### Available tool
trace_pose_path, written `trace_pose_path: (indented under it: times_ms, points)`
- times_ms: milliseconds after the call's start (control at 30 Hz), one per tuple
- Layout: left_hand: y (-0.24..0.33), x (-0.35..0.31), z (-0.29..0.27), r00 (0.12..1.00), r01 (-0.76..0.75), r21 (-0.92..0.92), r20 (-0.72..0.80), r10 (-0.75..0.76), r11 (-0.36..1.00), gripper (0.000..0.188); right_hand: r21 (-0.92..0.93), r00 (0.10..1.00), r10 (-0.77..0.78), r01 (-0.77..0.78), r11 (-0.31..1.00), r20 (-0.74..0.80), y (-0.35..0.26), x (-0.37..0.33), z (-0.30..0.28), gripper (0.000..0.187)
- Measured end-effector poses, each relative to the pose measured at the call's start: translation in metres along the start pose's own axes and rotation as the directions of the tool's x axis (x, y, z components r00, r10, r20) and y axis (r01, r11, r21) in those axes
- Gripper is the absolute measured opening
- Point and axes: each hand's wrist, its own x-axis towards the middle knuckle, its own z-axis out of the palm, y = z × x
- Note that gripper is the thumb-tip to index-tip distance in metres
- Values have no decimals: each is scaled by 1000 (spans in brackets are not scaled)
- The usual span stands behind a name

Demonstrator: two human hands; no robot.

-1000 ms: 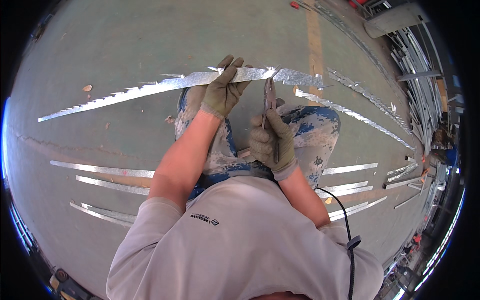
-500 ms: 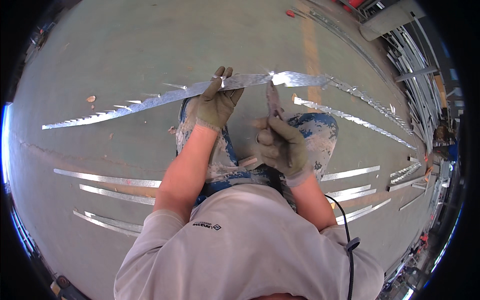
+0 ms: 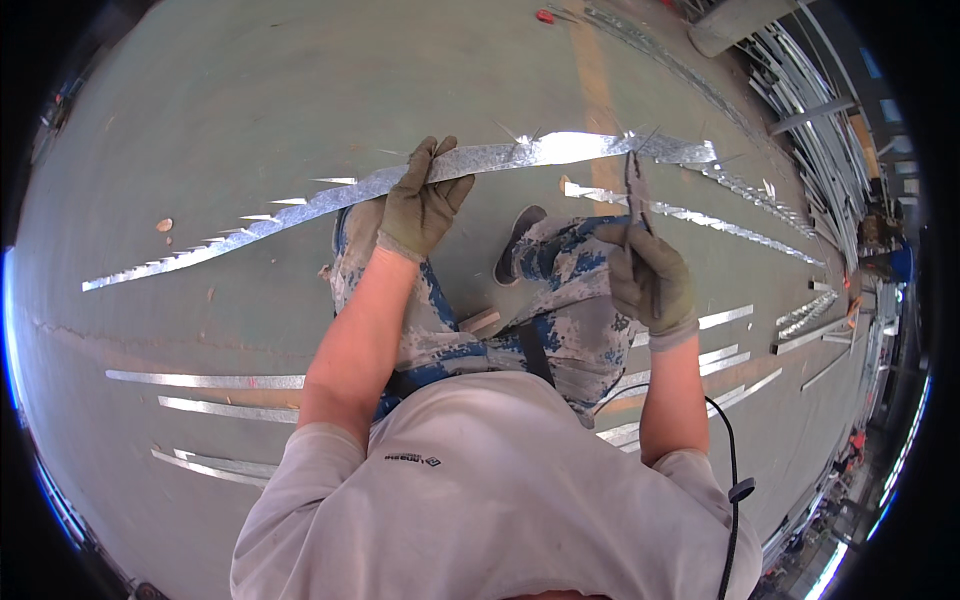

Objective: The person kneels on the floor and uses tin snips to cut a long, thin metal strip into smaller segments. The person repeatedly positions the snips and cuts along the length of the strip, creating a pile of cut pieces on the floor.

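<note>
A long, shiny sheet-metal strip (image 3: 490,158) stretches across in front of me, with thin pointed tabs sticking up from its far edge. My left hand (image 3: 418,212), in a grey-green work glove, is closed round the strip left of its middle. In my gloved right hand (image 3: 655,282) is a pair of dark pliers (image 3: 637,190), pointing away from me. The tips of the pliers meet the strip's right part; whether the jaws grip a tab is too small to tell.
A second notched strip (image 3: 720,222) lies on the floor beyond my right hand. Flat metal strips (image 3: 205,381) rest on both sides of me. Stacked metal lengths (image 3: 795,130) stand at the far right, below a large pipe (image 3: 725,25). A small red object (image 3: 545,16) is on the floor ahead.
My right hand and the pliers have moved right along the strip, to a spot nearer its right end. The left hand still holds the strip. My right leg has shifted and its shoe now shows.
</note>
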Motion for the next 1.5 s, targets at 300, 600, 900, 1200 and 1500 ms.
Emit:
trace_pose_path:
  times_ms: [300, 600, 900, 1200, 1500]
  points:
    - [-9, 7, -15, 1000, -28, 66, -3, 29, 997, 28, -366, 940, 24, -156, 917, -341, 53, 5, 27, 45]
    - [-9, 5, -9, 999, -22, 51, -29, 24, 998, 27, -570, 891, -30, -263, 778, -452, 71, 36, 47, 39]
    - [-10, 6, -9, 999, -23, 36, -32, 25, 999, 28, -751, 896, -125, -274, 601, -427, 66, 39, 55, 41]
    - [-9, 5, -8, 999, -24, 33, -25, 24, 999, 28, -810, 879, -219, -259, 526, -423, 73, 45, 43, 40]
    - [-9, 6, -10, 1000, -16, 41, -19, 17, 999, 27, -862, 870, -278, -265, 433, -407, 80, 49, 29, 43]
